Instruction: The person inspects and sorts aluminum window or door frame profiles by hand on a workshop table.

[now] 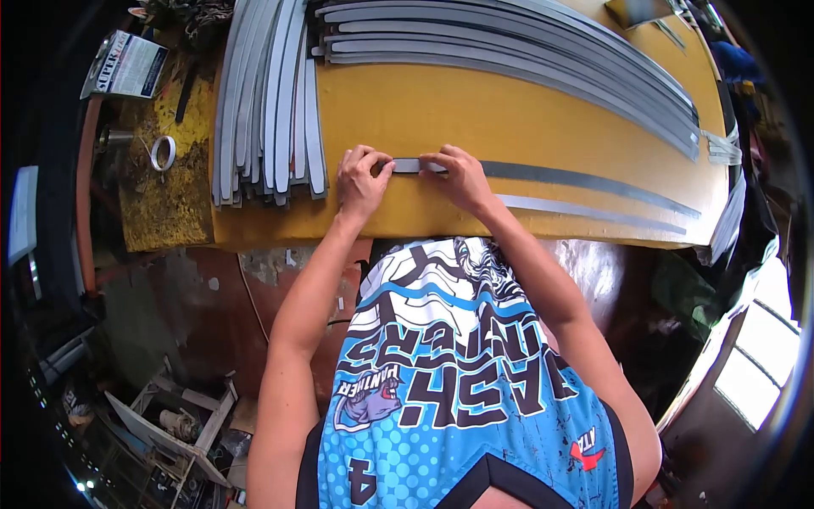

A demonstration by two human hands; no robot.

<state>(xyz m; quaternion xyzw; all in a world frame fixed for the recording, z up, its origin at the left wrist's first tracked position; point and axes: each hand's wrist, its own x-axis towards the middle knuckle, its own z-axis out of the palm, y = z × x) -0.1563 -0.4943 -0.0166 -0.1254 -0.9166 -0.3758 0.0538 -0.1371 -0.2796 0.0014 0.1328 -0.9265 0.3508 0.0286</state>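
My left hand [363, 182] pinches the left end of a long, thin grey strap [407, 165] between thumb and fingers. A short way along, my right hand [462, 176] grips the same strap, with its fingers bent over it. Between the hands a light grey stretch shows; right of my right hand a darker grey length runs along the yellow table [398, 110]. Nearer to me lies a second, lighter strip [593, 214], its left end close to my right forearm. My fingers hide parts of the strap.
A thick bundle of grey straps [267, 102] lies left of my hands, its ends near the table's front edge. Another long pile of straps [509, 51] curves along the back. At the left are a white ring [164, 153] and a labelled container [131, 66].
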